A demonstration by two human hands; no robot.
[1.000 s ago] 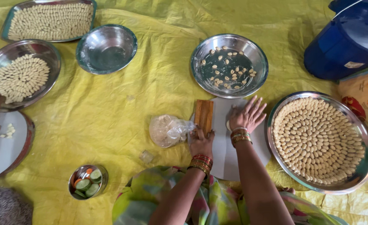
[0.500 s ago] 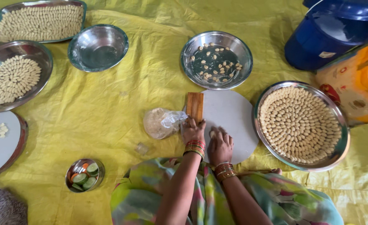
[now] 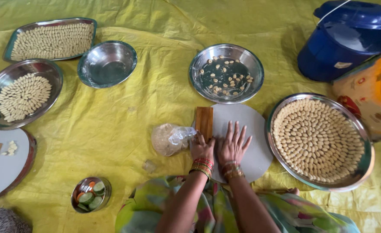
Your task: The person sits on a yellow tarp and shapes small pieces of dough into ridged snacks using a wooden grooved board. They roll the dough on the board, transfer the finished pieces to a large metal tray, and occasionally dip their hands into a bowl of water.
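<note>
While both hands press side by side on the round grey board [image 3: 242,129], even downward pressure would serve best. Right hand [image 3: 233,144] has fingers spread flat; left hand [image 3: 202,148] is curled, its fingers touching the small ridged wooden block [image 3: 204,121] just ahead.

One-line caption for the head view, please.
Both hands, left hand and right hand, press flat on a round board beside trays of dough pieces.
</note>
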